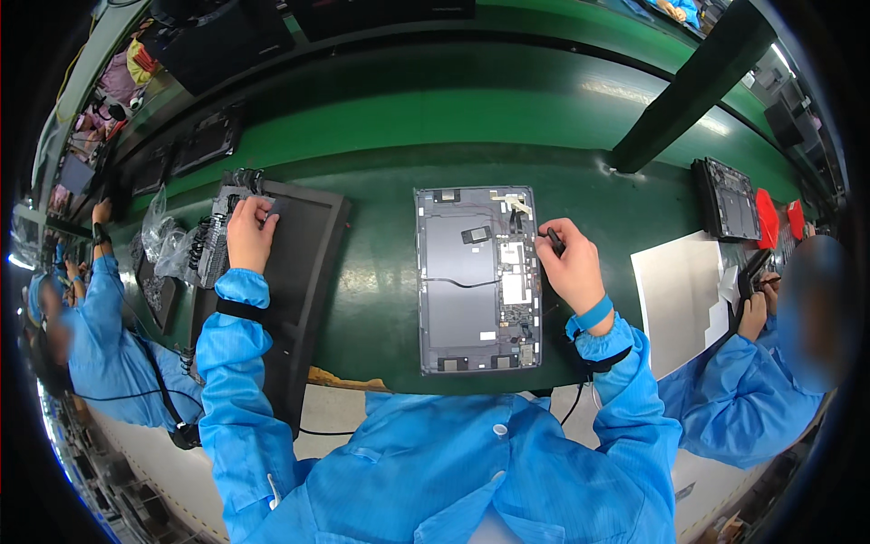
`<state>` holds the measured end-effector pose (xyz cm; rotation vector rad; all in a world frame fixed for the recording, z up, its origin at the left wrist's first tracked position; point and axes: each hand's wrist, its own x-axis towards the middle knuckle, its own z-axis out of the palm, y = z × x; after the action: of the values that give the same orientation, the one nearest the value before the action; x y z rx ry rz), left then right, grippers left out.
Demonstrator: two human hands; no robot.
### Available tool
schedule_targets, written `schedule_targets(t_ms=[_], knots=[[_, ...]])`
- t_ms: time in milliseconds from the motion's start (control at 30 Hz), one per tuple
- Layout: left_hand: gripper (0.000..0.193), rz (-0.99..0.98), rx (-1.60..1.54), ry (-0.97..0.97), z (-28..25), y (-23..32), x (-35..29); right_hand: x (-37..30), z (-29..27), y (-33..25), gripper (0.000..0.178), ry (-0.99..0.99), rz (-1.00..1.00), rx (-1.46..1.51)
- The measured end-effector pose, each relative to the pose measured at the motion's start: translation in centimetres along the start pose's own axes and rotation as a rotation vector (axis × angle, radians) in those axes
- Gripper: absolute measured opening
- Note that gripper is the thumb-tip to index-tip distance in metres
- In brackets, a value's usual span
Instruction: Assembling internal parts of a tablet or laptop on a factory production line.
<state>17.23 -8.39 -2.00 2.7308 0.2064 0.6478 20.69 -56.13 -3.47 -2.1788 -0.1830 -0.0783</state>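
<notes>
An opened grey tablet or laptop shell lies on the green bench in front of me, its circuit board exposed along the right side. A small black rectangular piece rests inside the shell, and a dark cable crosses it below. My right hand is at the shell's upper right edge, closed around a short black stick-like tool. Over a black tray at the left, my left hand pinches a small dark flat piece, beside rows of small black parts.
Clear plastic bags lie left of the tray. A white sheet is at the right, below a stacked black device and red pieces. A dark post rises behind. Co-workers in blue sit on both sides.
</notes>
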Motion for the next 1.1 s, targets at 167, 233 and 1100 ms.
schedule_targets(t_ms=[167,233,1100], knots=[[0.022,-0.002,-0.042,-0.013,-0.2,-0.6,0.4,-0.2,0.6,-0.5,0.024,0.021,-0.005,-0.053],[0.021,0.062,-0.024,0.114,-0.9,-0.1,0.4,-0.2,1.0,-0.5,0.025,0.067,-0.061,-0.106],[0.018,0.759,-0.58,-0.838,10.5,26.7,5.2,-2.4,-4.0,1.5,0.032,-0.029,0.467,0.858]])
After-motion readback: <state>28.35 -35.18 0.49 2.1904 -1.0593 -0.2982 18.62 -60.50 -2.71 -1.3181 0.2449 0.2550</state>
